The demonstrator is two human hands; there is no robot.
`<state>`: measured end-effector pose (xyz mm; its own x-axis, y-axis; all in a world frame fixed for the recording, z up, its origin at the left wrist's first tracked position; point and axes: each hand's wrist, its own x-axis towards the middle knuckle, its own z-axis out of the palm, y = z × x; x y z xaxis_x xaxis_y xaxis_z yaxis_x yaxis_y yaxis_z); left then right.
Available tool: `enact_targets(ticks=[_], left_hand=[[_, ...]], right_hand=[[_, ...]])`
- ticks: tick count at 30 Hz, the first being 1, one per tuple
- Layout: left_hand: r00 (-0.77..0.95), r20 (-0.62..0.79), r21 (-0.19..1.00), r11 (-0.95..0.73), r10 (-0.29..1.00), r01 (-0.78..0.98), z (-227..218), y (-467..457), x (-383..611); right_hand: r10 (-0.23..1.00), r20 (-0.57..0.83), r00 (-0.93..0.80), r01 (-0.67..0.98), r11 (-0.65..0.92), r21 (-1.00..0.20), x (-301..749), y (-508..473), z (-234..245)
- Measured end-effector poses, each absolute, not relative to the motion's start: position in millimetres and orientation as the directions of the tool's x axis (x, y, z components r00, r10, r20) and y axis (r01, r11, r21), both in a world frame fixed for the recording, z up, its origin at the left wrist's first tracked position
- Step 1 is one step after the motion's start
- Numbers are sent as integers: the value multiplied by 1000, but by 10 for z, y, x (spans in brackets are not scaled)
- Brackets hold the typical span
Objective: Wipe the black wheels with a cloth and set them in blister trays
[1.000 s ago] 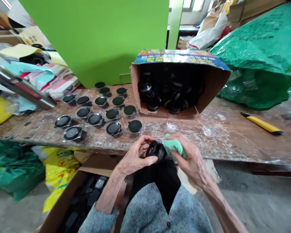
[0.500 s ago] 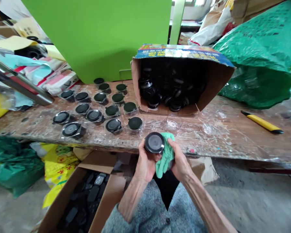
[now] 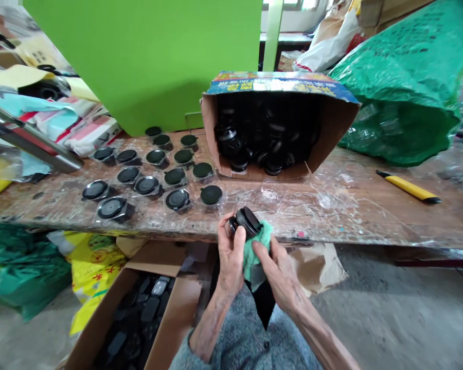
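Observation:
Over the bench's front edge, my left hand (image 3: 231,254) grips a round black part (image 3: 247,222) with a flat disc on top and a narrower neck. The part is tilted, its disc facing up and to the right; its exact kind is unclear. My right hand (image 3: 280,270) pinches a green cloth (image 3: 257,252) and presses it against the part's lower right side. Beyond my hands, several black round parts (image 3: 177,199) sit in clear plastic packs on the bench. An open cardboard box (image 3: 314,151) on its side holds more black parts.
The worn wooden bench (image 3: 278,221) carries a yellow-handled cutter (image 3: 409,188) and a green plastic bag (image 3: 401,103) of clear packs at right. A green panel (image 3: 150,56) stands behind. Below left are an open carton (image 3: 177,303) of black pieces and a yellow bag (image 3: 88,262).
My left hand has turned the black part from disc-up to tilted, so its side shows. My right hand has shifted left with the cloth. The view has moved slightly.

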<state>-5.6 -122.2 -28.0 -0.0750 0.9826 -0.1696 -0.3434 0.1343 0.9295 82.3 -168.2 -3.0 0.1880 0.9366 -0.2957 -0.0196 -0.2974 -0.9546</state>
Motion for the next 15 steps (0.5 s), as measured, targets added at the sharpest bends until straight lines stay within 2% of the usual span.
enact_targets(ticks=[2, 4, 6, 8, 10, 13, 15], left_hand=[[-102, -184, 914, 132, 978, -385, -223, -1212, -46], [-75, -241, 856, 175, 968, -486, -177, -1190, -38], [12, -369, 738, 301, 929, -604, -144, -1153, -56], [102, -487, 618, 424, 868, -662, -115, -1103, -107], [166, -535, 547, 489, 829, -680, -90, -1059, -167], [245, -549, 466, 536, 799, -703, -77, -1060, -189], [285, -562, 436, 570, 777, -696, -92, -1103, -142]], right_hand=[[959, -199, 201, 117, -225, -967, 814, -1700, 118], [965, 79, 251, 344, -13, -939, 764, -1694, 88], [902, 390, 186, 595, 213, -775, 717, -1703, -97], [849, 527, 32, 681, 367, -633, 732, -1753, -307], [855, 517, 27, 631, 387, -672, 836, -1813, -399], [892, 388, 231, 508, 230, -830, 1049, -1766, -234], [904, 325, 278, 443, 180, -878, 1101, -1626, -60]])
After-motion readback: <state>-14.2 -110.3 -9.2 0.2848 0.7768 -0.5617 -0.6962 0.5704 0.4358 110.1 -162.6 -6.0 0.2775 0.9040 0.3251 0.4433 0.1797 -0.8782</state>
